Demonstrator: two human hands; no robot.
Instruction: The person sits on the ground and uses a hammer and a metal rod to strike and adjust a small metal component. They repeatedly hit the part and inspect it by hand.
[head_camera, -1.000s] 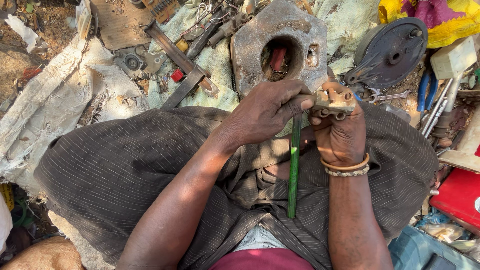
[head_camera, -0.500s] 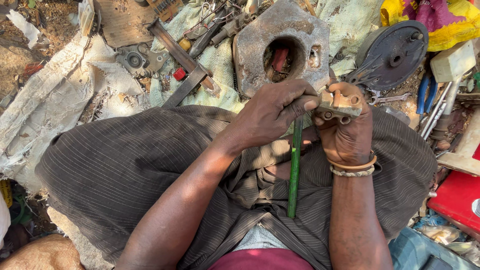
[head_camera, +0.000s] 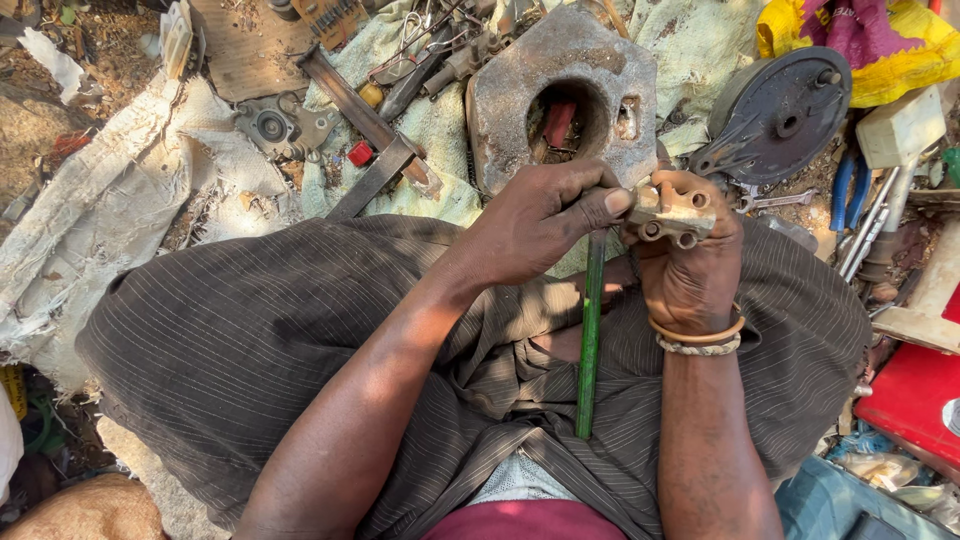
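Head view: right hand (head_camera: 690, 275) is clenched around a small tan metal casting (head_camera: 672, 208) with round bosses, held at chest height above the lap. Left hand (head_camera: 535, 220) pinches the top of a green rod (head_camera: 590, 330), fingers closed narrow; its long axis runs vertically down toward the body, its tip meeting the casting's left side. A worn grey metal block (head_camera: 500, 100) with a round hole lies just beyond

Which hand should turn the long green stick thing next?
Left, probably. The left hand already wraps its fingers round the top of the green-handled tool, whose shaft hangs down over the lap. The right hand is busy gripping the small metal part steady.
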